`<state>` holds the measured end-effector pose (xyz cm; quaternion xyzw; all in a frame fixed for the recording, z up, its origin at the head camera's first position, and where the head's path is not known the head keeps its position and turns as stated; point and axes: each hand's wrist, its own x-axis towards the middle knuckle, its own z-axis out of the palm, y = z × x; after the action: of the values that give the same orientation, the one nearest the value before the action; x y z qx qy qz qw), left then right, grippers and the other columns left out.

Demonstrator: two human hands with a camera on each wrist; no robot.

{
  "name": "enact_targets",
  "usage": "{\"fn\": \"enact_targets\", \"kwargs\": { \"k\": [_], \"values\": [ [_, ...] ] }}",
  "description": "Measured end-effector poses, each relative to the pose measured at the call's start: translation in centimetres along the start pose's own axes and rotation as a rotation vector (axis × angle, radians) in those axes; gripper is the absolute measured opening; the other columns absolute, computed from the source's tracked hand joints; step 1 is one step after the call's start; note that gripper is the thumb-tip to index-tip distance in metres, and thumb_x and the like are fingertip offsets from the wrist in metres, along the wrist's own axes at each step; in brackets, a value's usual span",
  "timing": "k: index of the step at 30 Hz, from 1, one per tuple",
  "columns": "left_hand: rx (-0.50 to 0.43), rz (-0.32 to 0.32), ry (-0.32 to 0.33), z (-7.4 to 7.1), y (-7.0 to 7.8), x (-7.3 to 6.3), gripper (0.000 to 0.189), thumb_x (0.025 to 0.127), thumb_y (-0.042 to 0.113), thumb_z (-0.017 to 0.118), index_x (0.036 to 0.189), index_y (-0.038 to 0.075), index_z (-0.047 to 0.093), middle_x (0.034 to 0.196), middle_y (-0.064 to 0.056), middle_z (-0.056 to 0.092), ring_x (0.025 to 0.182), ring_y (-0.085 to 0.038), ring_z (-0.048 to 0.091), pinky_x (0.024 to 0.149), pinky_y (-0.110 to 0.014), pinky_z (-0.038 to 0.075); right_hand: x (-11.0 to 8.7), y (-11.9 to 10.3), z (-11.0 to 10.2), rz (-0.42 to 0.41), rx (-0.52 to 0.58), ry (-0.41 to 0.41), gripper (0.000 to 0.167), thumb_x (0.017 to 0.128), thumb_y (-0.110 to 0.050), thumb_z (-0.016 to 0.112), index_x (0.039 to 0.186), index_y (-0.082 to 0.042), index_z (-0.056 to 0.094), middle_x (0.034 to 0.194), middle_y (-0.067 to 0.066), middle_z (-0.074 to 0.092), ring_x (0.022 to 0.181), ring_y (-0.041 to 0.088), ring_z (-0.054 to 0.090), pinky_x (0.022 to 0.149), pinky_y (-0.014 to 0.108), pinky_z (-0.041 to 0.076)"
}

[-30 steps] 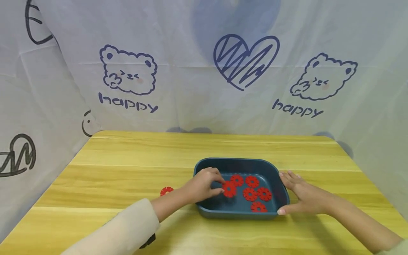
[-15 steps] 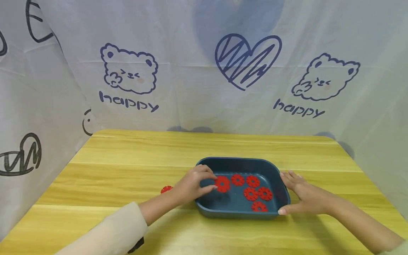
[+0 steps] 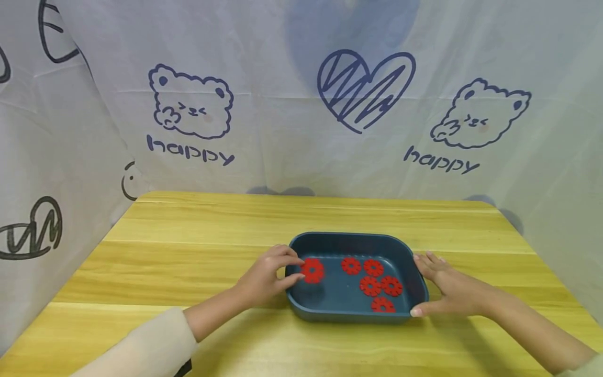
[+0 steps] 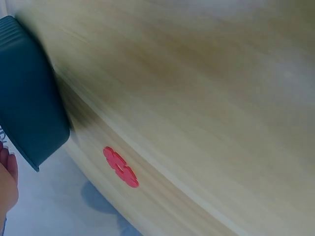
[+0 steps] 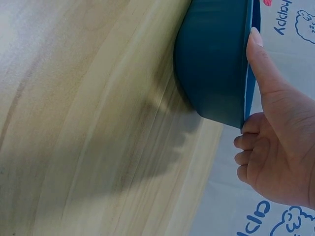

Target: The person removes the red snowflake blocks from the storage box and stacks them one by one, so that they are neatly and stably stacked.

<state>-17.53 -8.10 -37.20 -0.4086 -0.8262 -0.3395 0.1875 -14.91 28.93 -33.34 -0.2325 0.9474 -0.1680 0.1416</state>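
My left hand (image 3: 265,275) pinches a red notched plastic disc (image 3: 313,270) between thumb and fingertips, over the left end of a dark blue basin (image 3: 348,317). Several more red discs (image 3: 370,286) lie on the basin floor toward its right side. At the basin's right end, my right hand (image 3: 447,290) is spread with straight fingers against the outer wall and the thumb tip at the front corner of the rim. The right wrist view shows that thumb (image 5: 268,69) at the rim. Another red disc (image 4: 120,167) lies on the table in the left wrist view; the left hand and forearm hide it from the head view.
The wood-grain table (image 3: 198,220) stretches around the basin. A white cloth (image 3: 273,104) with drawn bears and a heart hangs behind it, and more cloth hangs at the left. A dark piece (image 3: 185,367) shows below the left sleeve.
My left hand has moved left within the basin, carrying the pinched disc away from the others toward the left wall. The right hand and the basin stay in place.
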Motion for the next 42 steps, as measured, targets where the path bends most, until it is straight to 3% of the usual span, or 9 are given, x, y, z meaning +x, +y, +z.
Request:
{"fn": "enact_targets", "kwargs": {
  "k": [10,18,24,29,37,42],
  "values": [
    [0.094,0.007,0.128,-0.8,-0.9,-1.6,0.022,0.069,0.007,0.080,0.089,0.000,0.072,0.085,-0.005,0.063,0.081,-0.017,0.059,0.070,-0.024,0.053,0.0,0.0,0.1,-0.002,-0.009,0.002,0.108,0.073,-0.055,0.069,0.140,0.015,0.022,0.147,0.035,0.016,0.131,0.059,0.009,0.100,0.071,0.018],
    [0.106,0.033,0.213,-1.5,-1.8,-2.8,0.027,0.063,-0.001,0.082,0.087,-0.002,0.071,0.084,-0.006,0.063,0.079,-0.017,0.059,0.066,-0.026,0.055,0.0,0.0,0.1,0.004,-0.011,0.007,0.110,0.072,-0.057,0.069,0.140,0.015,0.022,0.148,0.034,0.016,0.132,0.059,0.009,0.100,0.071,0.018],
    [0.112,0.012,0.217,-2.4,-2.1,-3.4,0.029,0.061,-0.001,0.083,0.087,-0.001,0.071,0.085,-0.007,0.063,0.080,-0.018,0.059,0.066,-0.019,0.053,-0.1,0.0,0.1,0.009,-0.013,0.008,0.109,0.072,-0.057,0.069,0.140,0.015,0.022,0.148,0.034,0.016,0.131,0.059,0.008,0.100,0.071,0.016],
    [0.119,-0.009,0.222,-3.0,-2.5,-4.4,0.029,0.059,-0.003,0.082,0.086,-0.002,0.070,0.084,-0.006,0.063,0.077,-0.017,0.059,0.063,-0.023,0.053,0.0,0.0,0.2,0.010,-0.012,0.006,0.110,0.072,-0.057,0.069,0.140,0.015,0.022,0.148,0.034,0.015,0.131,0.059,0.008,0.100,0.071,0.016],
    [0.141,-0.124,0.215,-3.3,-3.1,-6.7,0.023,0.063,-0.001,0.080,0.084,-0.002,0.070,0.082,-0.005,0.064,0.074,-0.018,0.061,0.062,-0.029,0.055,0.0,0.0,0.2,0.007,-0.011,0.000,0.110,0.072,-0.057,0.069,0.140,0.015,0.021,0.148,0.034,0.015,0.131,0.060,0.008,0.099,0.072,0.016],
    [0.158,-0.159,0.215,-3.4,-3.4,-7.5,0.023,0.063,-0.001,0.080,0.084,-0.002,0.070,0.082,-0.005,0.065,0.075,-0.017,0.063,0.064,-0.029,0.056,0.1,0.0,0.2,0.005,-0.004,-0.001,0.110,0.072,-0.056,0.069,0.140,0.015,0.021,0.148,0.034,0.014,0.131,0.059,0.007,0.100,0.072,0.015]
  ]
}}
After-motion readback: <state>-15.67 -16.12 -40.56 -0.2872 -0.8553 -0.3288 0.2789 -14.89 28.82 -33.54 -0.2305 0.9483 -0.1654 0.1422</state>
